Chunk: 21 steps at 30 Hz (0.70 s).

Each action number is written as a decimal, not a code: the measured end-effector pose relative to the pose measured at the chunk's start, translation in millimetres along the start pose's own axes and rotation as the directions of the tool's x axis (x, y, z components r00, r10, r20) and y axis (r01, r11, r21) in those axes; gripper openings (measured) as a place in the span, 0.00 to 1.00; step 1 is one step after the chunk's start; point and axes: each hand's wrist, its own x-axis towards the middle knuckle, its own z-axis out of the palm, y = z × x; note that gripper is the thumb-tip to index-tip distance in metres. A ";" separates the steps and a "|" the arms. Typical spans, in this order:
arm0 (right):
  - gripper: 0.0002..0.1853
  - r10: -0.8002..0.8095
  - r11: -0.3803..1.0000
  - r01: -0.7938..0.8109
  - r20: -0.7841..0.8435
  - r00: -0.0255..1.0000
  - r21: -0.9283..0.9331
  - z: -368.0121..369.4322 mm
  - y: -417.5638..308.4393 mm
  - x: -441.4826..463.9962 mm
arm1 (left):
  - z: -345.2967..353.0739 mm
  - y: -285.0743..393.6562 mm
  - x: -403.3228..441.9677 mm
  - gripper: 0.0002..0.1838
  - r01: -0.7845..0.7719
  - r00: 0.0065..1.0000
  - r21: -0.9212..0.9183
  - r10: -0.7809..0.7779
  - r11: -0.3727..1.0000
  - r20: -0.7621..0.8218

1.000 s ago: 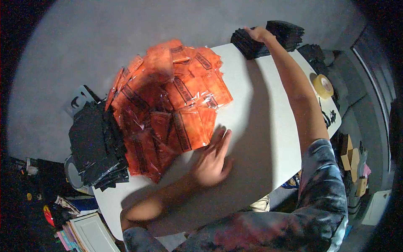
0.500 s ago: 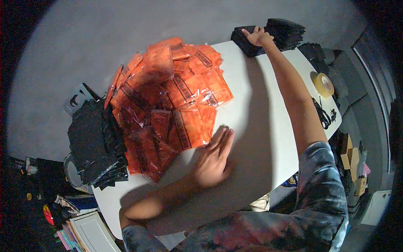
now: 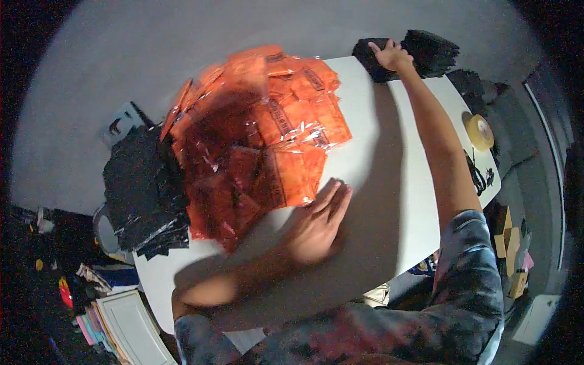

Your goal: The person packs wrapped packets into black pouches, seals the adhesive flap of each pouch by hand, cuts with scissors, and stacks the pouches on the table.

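My left hand [image 3: 315,230] rests over the white table [image 3: 374,176], fingers stretched out and nothing held. Its fingertips are just beside the lower right edge of a heap of orange plastic packets [image 3: 289,164] with dark printed labels. At the far edge, my right hand [image 3: 394,58] reaches out to a stack of flat black pieces [image 3: 372,68]. Its fingers are spread on the stack, with the thumb pointing left. A second black stack [image 3: 432,53] stands right beside it. What the black pieces are, I cannot make out.
A pile of black plastic bags [image 3: 143,188] lies at the table's left end. At the right edge are a roll of tape [image 3: 480,132] and a black cable [image 3: 477,176]. Folders [image 3: 100,334] stand below on the left, and an open cardboard box [image 3: 508,240] on the right.
The whole view has shifted slightly, so the table and its contents appear farther right. Both hands keep nearly the same place against the packets and the black stack.
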 end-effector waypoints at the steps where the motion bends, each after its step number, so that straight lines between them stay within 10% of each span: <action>1: 0.59 -0.026 0.999 0.025 0.022 0.999 0.022 -1.9 2.2 1.8 | 3.0 -1.5 -1.6 0.43 -0.038 0.999 0.070 0.040 0.997 -0.025; 9: 0.41 -0.320 0.945 0.327 -0.260 0.911 -0.019 -75.8 -35.2 -39.4 | 8.4 -7.1 1.1 0.35 -0.094 0.986 0.124 0.110 0.988 -0.126; 11: 0.20 -0.574 0.743 0.665 -0.445 0.687 0.068 -82.9 -71.1 -76.4 | 3.9 -6.7 -3.2 0.34 -0.121 0.978 0.160 0.145 0.980 -0.151; 15: 0.21 -0.822 0.162 0.983 -0.540 0.181 0.083 -106.6 -148.3 -208.2 | 18.2 -9.8 -4.3 0.36 -0.099 0.970 0.177 0.134 0.979 -0.201; 19: 0.23 -0.832 0.115 0.934 -0.546 -0.096 -0.339 -95.8 -182.8 -257.9 | 18.2 -4.0 -6.4 0.40 -0.059 0.973 0.080 0.075 0.995 -0.218; 21: 0.24 -0.922 0.188 0.977 -0.362 0.140 -0.103 -90.7 -178.6 -244.9 | 23.1 -3.2 -6.4 0.39 -0.059 0.969 0.069 0.074 0.996 -0.235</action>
